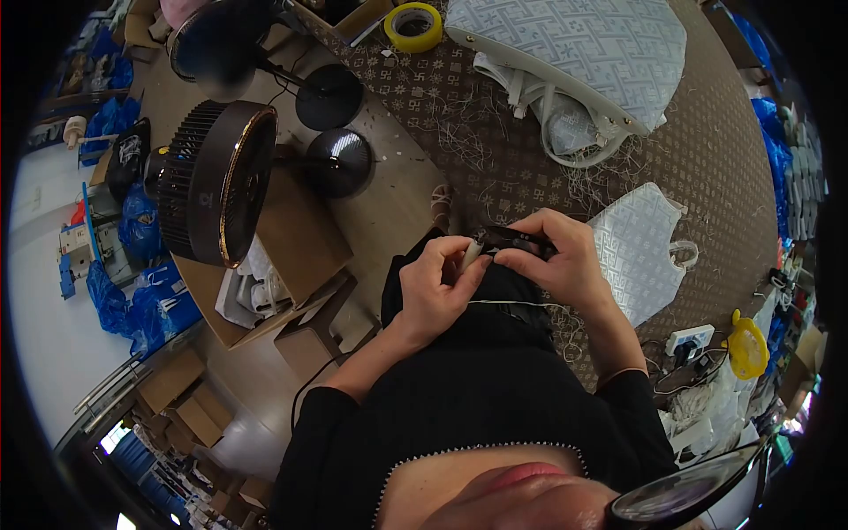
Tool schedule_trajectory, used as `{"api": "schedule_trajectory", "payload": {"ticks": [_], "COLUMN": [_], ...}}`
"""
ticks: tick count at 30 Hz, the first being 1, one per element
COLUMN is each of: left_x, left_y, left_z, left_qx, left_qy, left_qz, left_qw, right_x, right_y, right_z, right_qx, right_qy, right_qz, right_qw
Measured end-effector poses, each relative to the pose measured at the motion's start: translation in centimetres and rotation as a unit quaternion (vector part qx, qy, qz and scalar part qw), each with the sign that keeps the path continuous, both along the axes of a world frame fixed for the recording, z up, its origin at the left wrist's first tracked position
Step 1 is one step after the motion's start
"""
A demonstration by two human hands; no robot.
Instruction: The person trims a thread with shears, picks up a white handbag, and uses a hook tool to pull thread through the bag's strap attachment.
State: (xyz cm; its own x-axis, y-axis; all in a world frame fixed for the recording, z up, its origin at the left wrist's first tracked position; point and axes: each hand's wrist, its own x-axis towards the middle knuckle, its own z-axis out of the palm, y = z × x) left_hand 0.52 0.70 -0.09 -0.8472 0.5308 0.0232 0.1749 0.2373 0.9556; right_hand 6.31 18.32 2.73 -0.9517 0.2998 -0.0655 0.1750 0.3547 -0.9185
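Note:
My left hand (442, 281) pinches a small pale cylindrical piece (472, 255) between thumb and fingers. Close to its right, my right hand (558, 258) is closed on a dark hand tool (519, 240), whose end meets the top of the pale piece. Exactly what kind of tool it is cannot be made out. A thin white cord (517, 303) runs across my lap below both hands. To the right of my right hand, a flat patterned white piece (640, 252) with a small loop lies on the brown patterned cloth.
A pale patterned bag (583, 53) with handles and yellow tape (413, 27) lie at the top. Black fans (216, 181) stand at left beside an open cardboard box (305, 238). Loose threads are scattered over the cloth (715, 168). A power strip (689, 339) and yellow object (747, 344) are at right.

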Motion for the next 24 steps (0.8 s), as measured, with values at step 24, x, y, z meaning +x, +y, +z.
{"api": "schedule_trajectory", "payload": {"ticks": [24], "left_x": [-0.12], "left_y": [0.08], "left_z": [-0.09], "left_qx": [0.005], "left_qy": [0.092], "left_qz": [-0.012], "left_qw": [0.996], "right_x": [0.19], "right_y": [-0.06], "right_z": [0.55], "right_qx": [-0.010], "right_qy": [-0.010], "right_qz": [-0.013], "right_qw": [1.000]}}
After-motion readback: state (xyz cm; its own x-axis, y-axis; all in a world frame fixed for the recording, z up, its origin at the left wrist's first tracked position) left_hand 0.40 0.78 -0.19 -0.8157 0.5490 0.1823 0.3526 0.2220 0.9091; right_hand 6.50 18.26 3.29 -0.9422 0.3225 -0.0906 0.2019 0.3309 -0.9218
